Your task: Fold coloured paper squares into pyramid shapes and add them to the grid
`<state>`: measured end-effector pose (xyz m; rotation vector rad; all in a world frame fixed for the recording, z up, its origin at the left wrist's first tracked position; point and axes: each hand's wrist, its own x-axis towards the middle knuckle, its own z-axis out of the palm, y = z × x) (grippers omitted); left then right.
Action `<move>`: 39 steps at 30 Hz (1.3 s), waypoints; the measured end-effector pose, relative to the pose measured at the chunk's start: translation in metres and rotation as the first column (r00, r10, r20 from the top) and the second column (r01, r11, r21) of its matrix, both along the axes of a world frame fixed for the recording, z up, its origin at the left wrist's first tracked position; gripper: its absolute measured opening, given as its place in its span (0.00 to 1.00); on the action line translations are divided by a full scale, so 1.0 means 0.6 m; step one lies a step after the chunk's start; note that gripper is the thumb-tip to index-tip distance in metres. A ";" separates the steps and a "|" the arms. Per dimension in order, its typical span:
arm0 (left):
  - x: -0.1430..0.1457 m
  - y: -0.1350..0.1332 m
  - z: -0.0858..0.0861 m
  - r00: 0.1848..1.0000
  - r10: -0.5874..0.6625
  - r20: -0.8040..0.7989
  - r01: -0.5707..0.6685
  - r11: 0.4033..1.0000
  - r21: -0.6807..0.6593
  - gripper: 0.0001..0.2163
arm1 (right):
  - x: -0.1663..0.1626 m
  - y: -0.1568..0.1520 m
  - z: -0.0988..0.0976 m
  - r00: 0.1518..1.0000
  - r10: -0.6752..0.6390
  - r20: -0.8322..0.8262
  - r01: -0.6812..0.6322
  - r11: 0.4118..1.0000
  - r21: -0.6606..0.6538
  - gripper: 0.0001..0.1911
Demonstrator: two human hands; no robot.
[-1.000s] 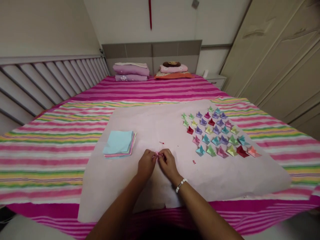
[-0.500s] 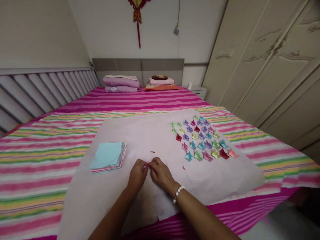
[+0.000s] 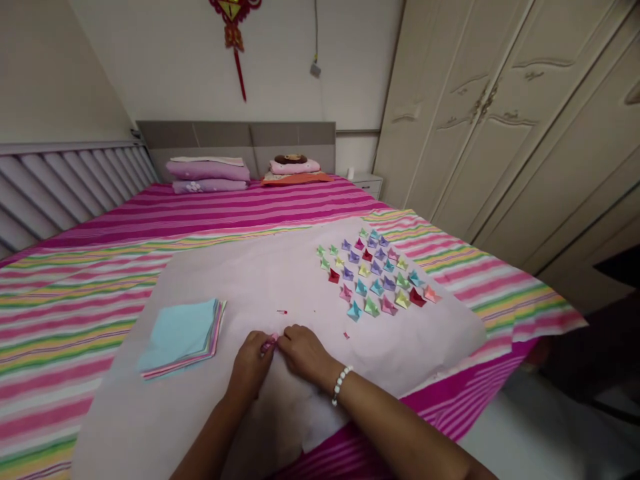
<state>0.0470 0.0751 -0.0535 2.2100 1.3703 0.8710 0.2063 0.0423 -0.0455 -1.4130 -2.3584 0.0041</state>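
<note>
My left hand (image 3: 251, 367) and my right hand (image 3: 305, 352) meet over a large pale pink sheet (image 3: 280, 280) spread on the bed. Both pinch a small folded pink paper piece (image 3: 270, 343) between their fingertips. A white bead bracelet (image 3: 341, 383) circles my right wrist. To the left lies a stack of coloured paper squares (image 3: 183, 337), light blue on top. To the right, several small folded paper shapes (image 3: 375, 277) of many colours sit in rows.
The bed has a pink, green and yellow striped cover (image 3: 75, 280). Pillows and folded bedding (image 3: 210, 175) lie at the headboard. A slatted rail (image 3: 65, 187) runs along the left. Wardrobe doors (image 3: 500, 127) stand to the right. Tiny paper scraps (image 3: 283, 311) lie near my hands.
The view has swung to the right and a little upward, so everything shifts left in frame. My hands stay together on the pink piece.
</note>
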 end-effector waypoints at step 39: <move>-0.010 0.122 -0.155 0.927 0.211 -0.310 -0.096 0.933 0.348 0.24 | 0.473 0.326 0.146 0.612 -0.782 -0.117 0.780 0.622 -0.070 0.11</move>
